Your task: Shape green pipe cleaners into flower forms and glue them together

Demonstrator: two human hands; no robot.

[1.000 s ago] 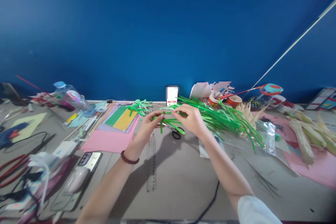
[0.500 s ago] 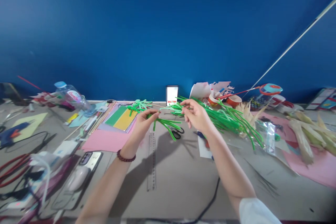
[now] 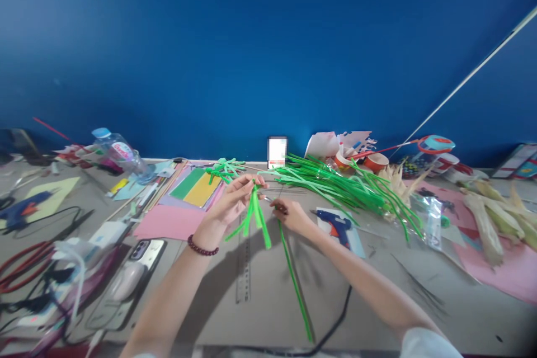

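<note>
My left hand [image 3: 235, 198] is closed on the top of a bunch of green pipe cleaners [image 3: 255, 215], whose ends fan downward. Just right of it, my right hand [image 3: 291, 214] is closed round the dark handles of the scissors, with the metal blades [image 3: 265, 197] pointing toward the bunch. A long single green pipe cleaner [image 3: 295, 279] runs from below my right hand toward the front edge of the table. Whether my right fingers also hold that strand cannot be told.
More green pipe cleaners [image 3: 335, 182] are heaped at the back right. A blue glue gun [image 3: 339, 225] lies right of my hands, its cable curving forward. A clear ruler [image 3: 243, 274], pink paper [image 3: 168, 222] and a phone [image 3: 146, 257] are on the left.
My right hand has come down and now grips the scissors that lay on the table. The bunch in my left hand has turned to hang downward. A long green strand now extends toward the front.
</note>
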